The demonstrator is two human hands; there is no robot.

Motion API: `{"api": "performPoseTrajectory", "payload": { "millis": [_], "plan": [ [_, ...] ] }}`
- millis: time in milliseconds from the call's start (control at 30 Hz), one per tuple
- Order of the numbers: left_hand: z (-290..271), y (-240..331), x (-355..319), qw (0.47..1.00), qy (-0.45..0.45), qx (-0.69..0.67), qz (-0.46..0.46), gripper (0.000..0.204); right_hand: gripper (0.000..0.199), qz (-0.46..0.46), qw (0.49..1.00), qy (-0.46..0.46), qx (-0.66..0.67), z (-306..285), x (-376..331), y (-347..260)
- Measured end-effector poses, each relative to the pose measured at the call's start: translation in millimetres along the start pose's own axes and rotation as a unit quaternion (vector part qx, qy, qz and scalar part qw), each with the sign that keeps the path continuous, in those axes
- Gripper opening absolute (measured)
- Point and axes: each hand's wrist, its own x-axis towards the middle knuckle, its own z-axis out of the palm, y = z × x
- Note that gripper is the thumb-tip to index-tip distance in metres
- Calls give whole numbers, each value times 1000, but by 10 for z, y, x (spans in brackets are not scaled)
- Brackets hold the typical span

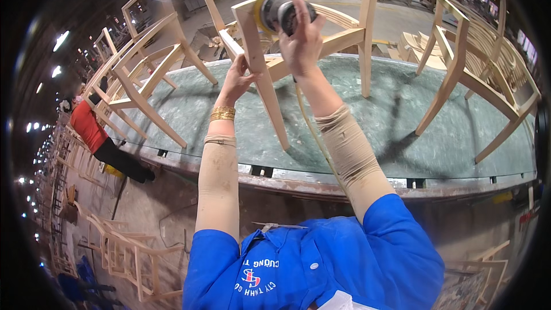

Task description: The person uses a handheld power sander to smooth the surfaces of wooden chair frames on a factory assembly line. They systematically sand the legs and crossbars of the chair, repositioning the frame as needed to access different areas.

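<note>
A pale, unfinished wooden chair frame (267, 99) stands upright on the green-topped workbench (356, 132) in front of me. My left hand (236, 80) is closed around its near left leg, just below the seat rail. In my right hand (301, 40) is a round orbital sander (281, 8) with a yellow-rimmed pad and a dark body. The sander's pad is up against the top of that same leg, where the arm joins it; whether it touches the wood I cannot tell. A thin hose (313, 126) runs from the sander down along my right forearm.
Another chair frame (150, 100) stands on the bench to the left, and one more (453, 80) to the right. Curved wooden parts (422, 49) are stacked behind the bench. A person in red (89, 126) stands beyond the bench's left end. More frames (129, 252) lie on the floor.
</note>
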Motion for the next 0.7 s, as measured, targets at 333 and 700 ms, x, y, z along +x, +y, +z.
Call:
{"api": "performPoseTrajectory", "payload": {
  "millis": [333,700],
  "plan": [
    [-124,-50,-20,999,-2,26,45,67,79,-68,998,11,2,75,172,-195],
    [-103,-100,11,998,-10,24,58,65,76,-9,999,-23,27,-9,105,-255]
  ]
}}
